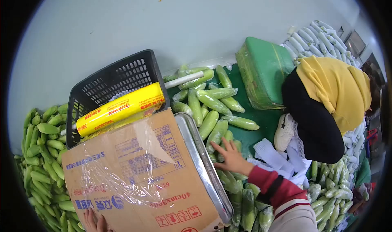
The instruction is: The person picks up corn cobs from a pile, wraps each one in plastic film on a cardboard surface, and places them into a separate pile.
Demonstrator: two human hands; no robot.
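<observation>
My right hand point(233, 158) reaches over light green squashes, its fingers spread and the fingertips close to one squash point(218, 133). Nothing shows in its grip. More squashes wrapped in clear film point(214, 102) lie behind and below it. My left hand point(94, 221), partly cut off by the lower edge of the view, lies with its fingers on a printed cardboard sheet point(134, 162). Clear film is stretched across this cardboard. Along its right side runs a shiny metal tray point(204, 158). Just beyond the cardboard, a yellow roll of cling film point(120, 108) rests across a black basket point(110, 75).
Unwrapped squashes point(45, 162) are heaped at the left against a pale wall. A green taped block point(263, 73) stands behind the wrapped ones. At the right crouches a person in a yellow top point(332, 91), beside white sleeves point(273, 154) and stacked wrapped produce point(332, 187).
</observation>
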